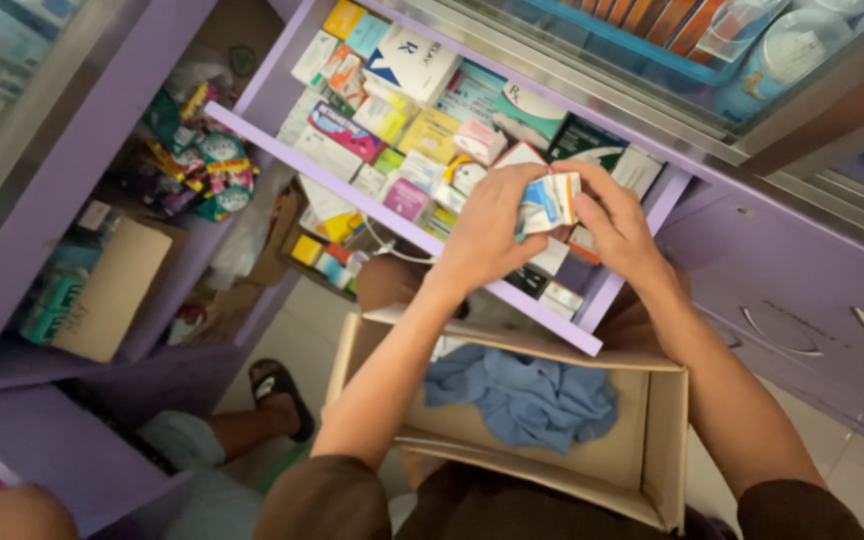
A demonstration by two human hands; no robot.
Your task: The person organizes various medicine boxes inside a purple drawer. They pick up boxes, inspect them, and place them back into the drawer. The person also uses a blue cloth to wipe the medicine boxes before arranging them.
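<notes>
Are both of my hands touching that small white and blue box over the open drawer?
Touching. The head view shows the left hand and right hand both wrapped around the small white and blue box, fingers pressed on its sides, above the purple drawer.

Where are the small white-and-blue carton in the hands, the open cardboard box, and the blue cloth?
small white-and-blue carton [544,203], head view, on its blue front face.
open brown cardboard box [664,440], head view, on its right wall.
crumpled blue cloth [532,395], head view, on its middle folds inside the box.

One head-worn camera looks steeply down (tilted) and close onto the purple drawer [407,225].
</notes>
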